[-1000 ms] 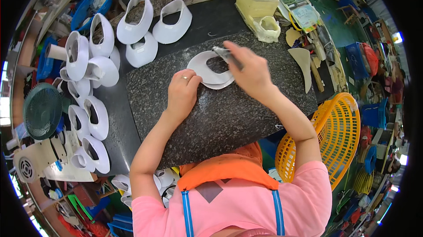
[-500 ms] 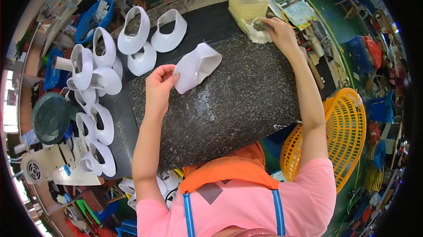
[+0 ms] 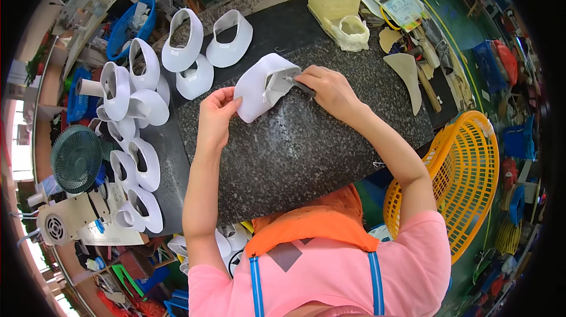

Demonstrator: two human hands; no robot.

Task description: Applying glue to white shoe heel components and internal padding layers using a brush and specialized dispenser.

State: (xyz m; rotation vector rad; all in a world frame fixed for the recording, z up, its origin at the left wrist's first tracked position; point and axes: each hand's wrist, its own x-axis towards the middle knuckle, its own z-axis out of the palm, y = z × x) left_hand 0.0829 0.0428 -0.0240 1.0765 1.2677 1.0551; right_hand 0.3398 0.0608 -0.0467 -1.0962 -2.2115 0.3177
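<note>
A white shoe upper [image 3: 255, 88] lies tilted over the dark speckled stone slab [image 3: 306, 146]. Its left edge is pinched between the thumb and fingers of my left hand [image 3: 217, 115]. My right hand [image 3: 333, 93] is closed around a small brush-like tool with a dark handle [image 3: 304, 86]. The tool's tip meets the inside of the upper's open right edge; the fingers partly hide it. Beyond the slab stands a pale yellow glue-crusted container [image 3: 333, 3], with a crusted round cup [image 3: 352, 33] in front.
Several white shoe uppers [image 3: 233, 46] stand along the left and far side of the bench. Tools and a flat beige piece [image 3: 405, 75] lie at the right edge. A yellow plastic basket [image 3: 466, 181] is to the right, a green fan [image 3: 76, 158] to the left.
My right hand has come from the crusted cup at the far right to the upper's right edge, bringing the dark-handled tool. My left hand keeps its hold.
</note>
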